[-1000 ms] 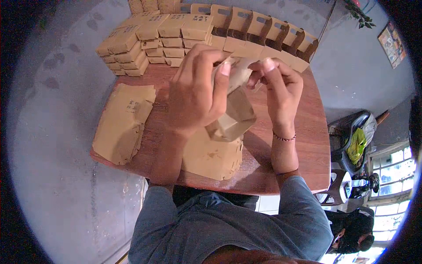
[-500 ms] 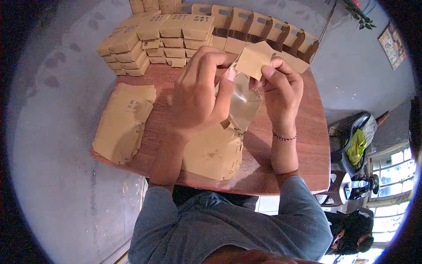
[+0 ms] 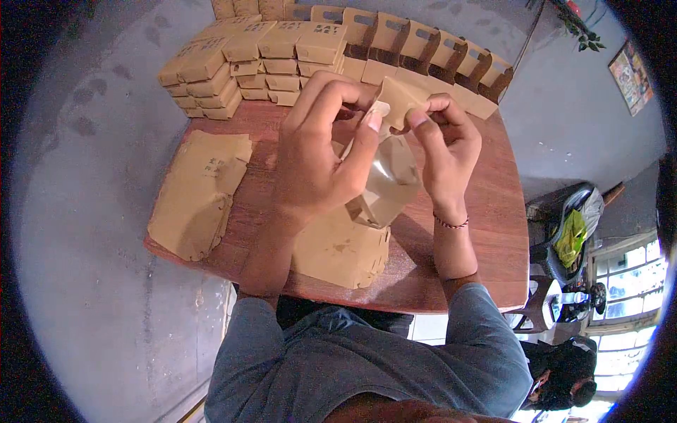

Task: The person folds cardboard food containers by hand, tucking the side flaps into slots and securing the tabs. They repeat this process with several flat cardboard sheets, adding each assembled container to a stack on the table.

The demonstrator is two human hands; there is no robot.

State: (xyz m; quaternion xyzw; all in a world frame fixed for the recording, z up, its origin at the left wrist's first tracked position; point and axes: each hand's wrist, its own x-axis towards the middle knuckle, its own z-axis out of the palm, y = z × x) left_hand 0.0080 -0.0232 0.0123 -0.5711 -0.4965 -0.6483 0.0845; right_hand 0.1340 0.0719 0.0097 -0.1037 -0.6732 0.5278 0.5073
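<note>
Between my hands is a partly folded brown cardboard box (image 3: 395,194) with a shiny inner surface, held above the table. My left hand (image 3: 328,144) pinches its upper left edge between thumb and fingers. At the upper right flap, my right hand (image 3: 448,144) grips the card with thumb and forefinger; some fingers are hidden behind it. Under the held box lies a stack of flat cardboard blanks (image 3: 338,250) near the table's front edge. Another stack of flat blanks (image 3: 197,194) with printed letters rests to the left.
Closed boxes marked "EAT ME" (image 3: 282,42) are piled at the back left of the brown table (image 3: 486,233). A row of handled carriers (image 3: 416,49) stands along the back. A person in dark clothes (image 3: 564,366) is at the lower right, near a stool (image 3: 539,303).
The end flap between my hands has bent inward, and the held box has tilted, showing more of its shiny inside. My right hand has shifted slightly left.
</note>
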